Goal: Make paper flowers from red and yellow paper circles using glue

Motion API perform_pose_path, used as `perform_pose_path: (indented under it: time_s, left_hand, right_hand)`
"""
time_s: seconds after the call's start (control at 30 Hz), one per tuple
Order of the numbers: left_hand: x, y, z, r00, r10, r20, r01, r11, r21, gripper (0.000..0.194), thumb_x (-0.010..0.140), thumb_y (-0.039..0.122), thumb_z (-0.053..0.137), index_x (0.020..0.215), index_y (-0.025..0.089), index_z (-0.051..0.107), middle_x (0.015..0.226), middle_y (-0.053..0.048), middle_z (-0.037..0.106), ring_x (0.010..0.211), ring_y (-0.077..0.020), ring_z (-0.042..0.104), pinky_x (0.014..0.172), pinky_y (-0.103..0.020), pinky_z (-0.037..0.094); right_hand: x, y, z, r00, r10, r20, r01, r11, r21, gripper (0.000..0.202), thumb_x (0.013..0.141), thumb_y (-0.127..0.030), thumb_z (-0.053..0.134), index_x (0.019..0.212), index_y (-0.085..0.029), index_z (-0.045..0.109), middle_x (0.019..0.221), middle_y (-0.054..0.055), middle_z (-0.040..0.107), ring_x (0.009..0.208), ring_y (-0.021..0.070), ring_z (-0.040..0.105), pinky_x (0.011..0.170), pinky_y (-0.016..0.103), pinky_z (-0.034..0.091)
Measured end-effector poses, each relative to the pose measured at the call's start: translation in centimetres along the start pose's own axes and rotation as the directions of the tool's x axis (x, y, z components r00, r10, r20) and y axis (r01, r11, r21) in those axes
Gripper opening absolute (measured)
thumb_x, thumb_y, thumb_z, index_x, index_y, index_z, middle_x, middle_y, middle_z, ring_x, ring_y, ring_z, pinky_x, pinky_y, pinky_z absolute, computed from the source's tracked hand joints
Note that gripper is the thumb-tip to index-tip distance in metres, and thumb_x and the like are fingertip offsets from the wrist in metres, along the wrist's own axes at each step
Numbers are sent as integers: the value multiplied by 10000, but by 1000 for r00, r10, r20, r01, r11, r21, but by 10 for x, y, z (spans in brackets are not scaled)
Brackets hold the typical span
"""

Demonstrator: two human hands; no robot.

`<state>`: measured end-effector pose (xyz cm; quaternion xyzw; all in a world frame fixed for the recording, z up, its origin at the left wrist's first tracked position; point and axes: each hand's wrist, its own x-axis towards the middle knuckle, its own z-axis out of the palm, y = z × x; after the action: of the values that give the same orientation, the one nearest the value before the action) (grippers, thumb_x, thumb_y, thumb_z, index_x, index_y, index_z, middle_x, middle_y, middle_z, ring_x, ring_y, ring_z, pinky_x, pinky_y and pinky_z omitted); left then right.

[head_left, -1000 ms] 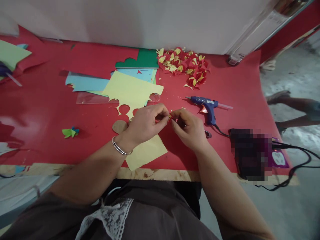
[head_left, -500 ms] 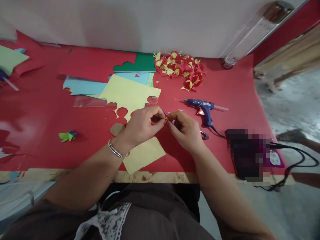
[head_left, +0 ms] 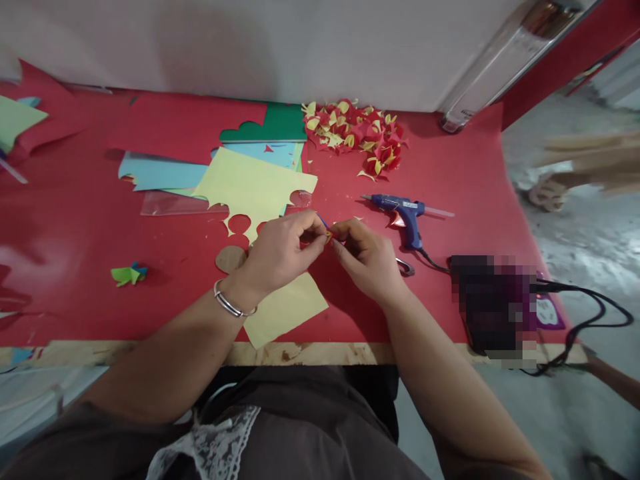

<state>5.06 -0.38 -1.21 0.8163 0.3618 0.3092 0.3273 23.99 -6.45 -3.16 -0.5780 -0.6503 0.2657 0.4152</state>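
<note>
My left hand (head_left: 283, 250) and my right hand (head_left: 367, 257) meet over the red table cover (head_left: 100, 213), fingertips pinched together on a small red and yellow folded paper piece (head_left: 329, 234). A thin blue stick pokes up between the fingers. Most of the piece is hidden by my fingers. A yellow paper sheet (head_left: 283, 310) lies under my left wrist. A silver bangle (head_left: 230, 303) sits on my left wrist.
A blue glue gun (head_left: 405, 215) lies right of my hands, its cord running to a dark blurred object (head_left: 495, 303). A pile of red and yellow folded pieces (head_left: 357, 133) sits at the back. Cut yellow (head_left: 250, 187), blue and green sheets lie left of it. A small green folded piece (head_left: 125, 273) lies far left.
My hands have stayed pinched together on the small piece, with the fingers shifting slightly. The view has drifted, so everything sits a little further left in frame.
</note>
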Motion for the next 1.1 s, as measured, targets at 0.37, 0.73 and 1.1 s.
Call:
perform_pose_path:
  time_s: [0.37,0.73,1.1]
  left_hand:
    - [2,-1,-2,999,-19,38,19,1000,-1,62,934,208,642,883,215,676,846,-3,767,760,-162,701,726,-297,532]
    - [2,-3,-2,1000,-9,29,8,999,33,84,933,214,647,849,219,642,823,-1,750,748,-162,692,726,-300,534]
    - [3,-2,-3,999,16,52,-20,997,75,79,956,226,626,878,220,632,860,-19,749,773,-172,691,725,-309,524]
  right_hand:
    - [1,2,2,1000,-23,-17,22,999,-43,120,938,-277,613,1003,-232,703,831,14,720,704,174,603,683,315,474]
    - [1,2,1,999,-42,-33,40,998,-56,116,945,-287,623,988,-231,714,871,27,751,704,172,604,690,314,485]
    - [1,2,1,998,-53,-42,50,997,-52,95,964,-284,625,962,-233,704,902,39,762,768,188,653,733,319,504]
